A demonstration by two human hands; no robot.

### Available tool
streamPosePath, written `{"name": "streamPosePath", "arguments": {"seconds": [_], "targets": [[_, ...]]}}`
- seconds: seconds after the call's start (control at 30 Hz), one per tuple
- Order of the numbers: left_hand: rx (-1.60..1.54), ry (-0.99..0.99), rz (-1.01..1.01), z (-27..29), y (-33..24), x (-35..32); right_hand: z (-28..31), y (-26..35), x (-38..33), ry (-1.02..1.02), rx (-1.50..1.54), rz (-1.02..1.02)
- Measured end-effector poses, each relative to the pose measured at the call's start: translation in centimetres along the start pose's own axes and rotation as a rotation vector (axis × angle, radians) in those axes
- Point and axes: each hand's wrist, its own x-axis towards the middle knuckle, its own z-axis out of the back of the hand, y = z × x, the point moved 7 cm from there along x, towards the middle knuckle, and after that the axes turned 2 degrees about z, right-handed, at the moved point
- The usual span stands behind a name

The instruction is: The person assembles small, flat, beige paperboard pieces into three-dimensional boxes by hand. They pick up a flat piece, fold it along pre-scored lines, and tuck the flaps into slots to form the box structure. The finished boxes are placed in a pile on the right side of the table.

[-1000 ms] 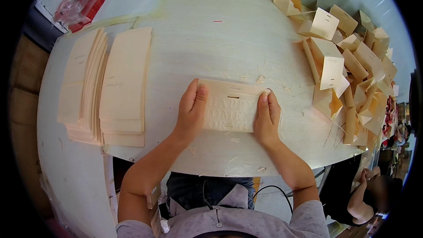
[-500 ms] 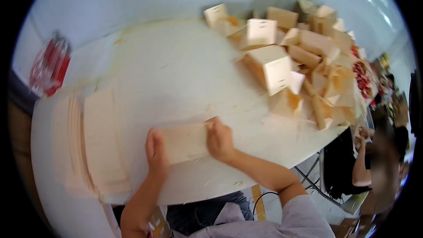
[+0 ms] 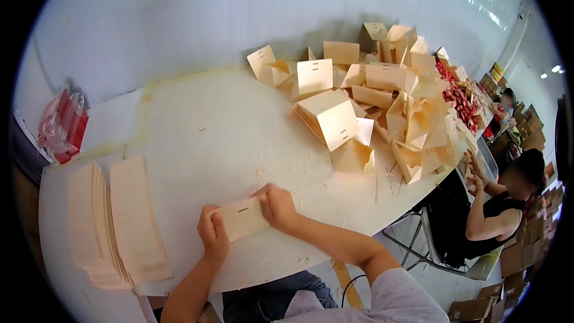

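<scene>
A cream card piece with a short dark slot in its face is held between my hands, just above the table near its front edge. My left hand grips its left end, thumb on the upper face. At the other end, my right hand is closed on the card's right edge, with the fingers curled and their tips partly hidden. To the left lie two piles of flat cream cards. A heap of folded cream card pieces, several with slots, stands at the far right.
The white table carries small scraps and meets a pale wall. Red items in clear plastic lie at the far left. Beyond the heap are red packets. A seated person in black works at the right, near cardboard boxes.
The view has shifted, so the heap appears further left and lower. The card now shows its slot and looks shorter between my hands, which both still hold it.
</scene>
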Motion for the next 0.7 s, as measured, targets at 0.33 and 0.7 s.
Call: {"name": "streamPosePath", "arguments": {"seconds": [0.33, 0.7], "targets": [[-0.169, 0.274, 0.019, -1.5, 0.4, 0.3, 2.9, 3.3, -1.2, 0.330, 0.008, 0.256], [-0.442, 0.291, 0.118, -1.1, 1.9, 1.6, 33.9, -5.7, 20.2, -0.569, -0.756, 0.000]]}}
